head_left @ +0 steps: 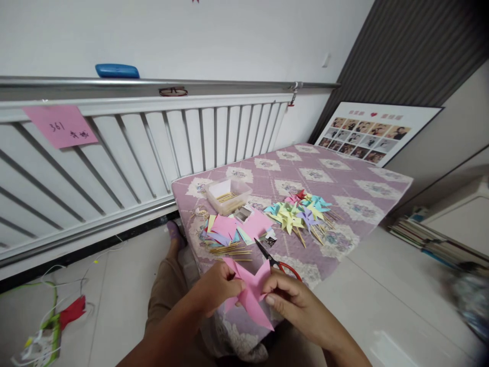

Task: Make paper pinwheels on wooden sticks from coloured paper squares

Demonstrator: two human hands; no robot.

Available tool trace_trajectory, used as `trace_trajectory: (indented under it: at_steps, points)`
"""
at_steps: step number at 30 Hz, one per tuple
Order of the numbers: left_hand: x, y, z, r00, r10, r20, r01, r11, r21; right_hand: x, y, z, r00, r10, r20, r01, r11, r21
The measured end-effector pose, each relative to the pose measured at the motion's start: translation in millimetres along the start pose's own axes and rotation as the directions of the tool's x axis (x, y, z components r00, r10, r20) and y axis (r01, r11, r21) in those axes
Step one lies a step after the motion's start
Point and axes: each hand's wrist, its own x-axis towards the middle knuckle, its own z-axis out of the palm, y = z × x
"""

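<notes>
A pink paper pinwheel [250, 291] with folded, pointed blades is held up over the near edge of the table. My left hand [219, 286] pinches it from the left, the thumb lying across the paper near the middle. On the other side, my right hand [288, 298] grips a blade between thumb and fingers. Just beyond lie scissors [272, 259] with red handles and dark blades. Several thin wooden sticks [230, 251] rest behind my left hand, next to a stack of coloured paper squares [224, 227], pink on top.
Finished pinwheels on sticks [290, 216] lie in a pile right of the paper. A clear plastic box [229, 196] holds more sticks. The patterned tablecloth [361, 209] covers the table, beside a white radiator [214, 137]. A power strip [42, 346] with cables lies on the floor.
</notes>
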Motion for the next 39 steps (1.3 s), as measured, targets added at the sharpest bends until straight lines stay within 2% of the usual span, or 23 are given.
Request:
trace_trajectory:
  at_steps: [4,11,22,27,34,39]
  points:
    - [1,-3,2,0.993,-0.002,-0.116,0.023,0.984,0.175,2,-1,9,0.996,0.045,-0.071,-0.047,0.998,-0.030]
    - [7,-16,6,0.976,0.020,-0.218,0.029,0.975,0.220,9,-11,15,0.988,0.043,-0.150,-0.083,0.957,-0.278]
    - [10,-26,8,0.965,-0.009,-0.262,0.066,0.975,0.210,14,0,18,0.982,0.012,-0.186,-0.088,0.910,-0.406]
    - [10,-28,6,0.960,0.030,-0.277,0.037,0.972,0.233,18,0,20,0.976,-0.021,-0.218,-0.079,0.894,-0.441]
    - [10,-24,7,0.955,0.012,-0.296,0.062,0.969,0.239,21,3,26,0.956,-0.022,-0.292,-0.107,0.902,-0.418]
    - [11,-23,9,0.949,0.012,-0.315,0.047,0.983,0.179,23,16,37,0.899,0.111,-0.423,-0.219,0.952,-0.214]
